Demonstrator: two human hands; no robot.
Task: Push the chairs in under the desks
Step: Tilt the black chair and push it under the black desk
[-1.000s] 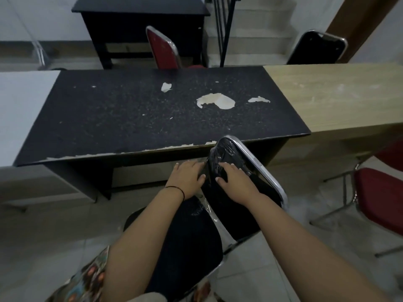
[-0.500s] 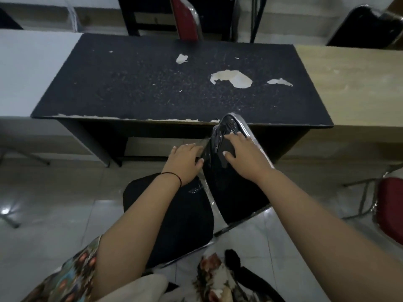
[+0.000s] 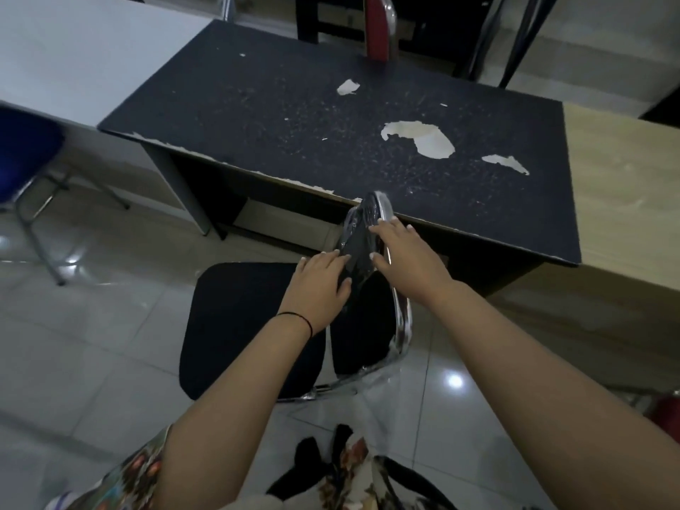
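Resting on the black chair (image 3: 235, 325) backrest, both hands — left hand (image 3: 316, 288), right hand (image 3: 408, 263) — lie with fingers fairly straight, its top touching the black desk (image 3: 294, 115) edge.

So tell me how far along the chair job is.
Done: nothing visibly tucked in. In hand: both hands, left hand and right hand, rest on the black chair backrest, its seat fully outside the black desk. Left: pushing it under, then the blue chair.
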